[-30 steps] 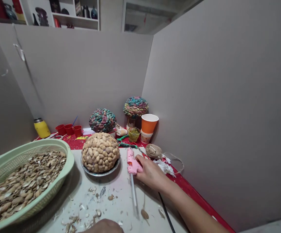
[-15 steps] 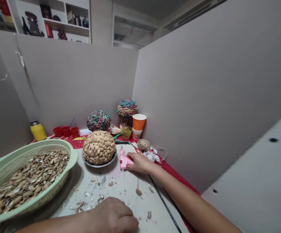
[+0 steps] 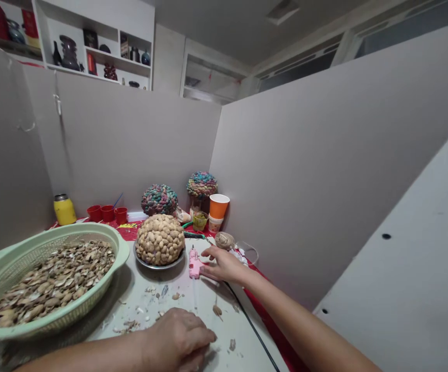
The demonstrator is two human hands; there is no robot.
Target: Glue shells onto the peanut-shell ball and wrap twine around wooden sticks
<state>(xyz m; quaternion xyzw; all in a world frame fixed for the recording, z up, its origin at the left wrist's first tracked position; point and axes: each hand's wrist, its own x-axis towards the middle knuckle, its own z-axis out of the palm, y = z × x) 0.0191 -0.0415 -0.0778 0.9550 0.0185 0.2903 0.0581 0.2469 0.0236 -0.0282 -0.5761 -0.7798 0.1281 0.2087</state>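
A pink hot glue gun [image 3: 195, 264] lies on the pale table, with a clear glue stick trailing from its back end. My right hand [image 3: 226, 264] is beside its handle, fingers spread apart, the thumb at the handle's edge. Low in the view, my left hand [image 3: 183, 338] rests near the table with its fingers curled together; whatever they may hold is hidden. Beyond it, a dome covered in pistachio-like shells [image 3: 160, 240] sits in a shallow metal dish [image 3: 157, 266]. Loose shell bits [image 3: 128, 326] are scattered by my left hand.
At left stands a green colander [image 3: 121, 253] full of shells. Along the back are a yellow jar [image 3: 64, 211], red cups [image 3: 107, 213], two colourful shell-covered domes [image 3: 159, 199] and an orange paper cup [image 3: 218, 207]. Twine [image 3: 224, 241] lies right, a black cord [image 3: 250, 325] crosses the table, and grey partitions surround it.
My right hand has loosened from the glue gun, its fingers now spread beside the handle. My left hand stays curled, slightly shifted. The camera view has tilted up.
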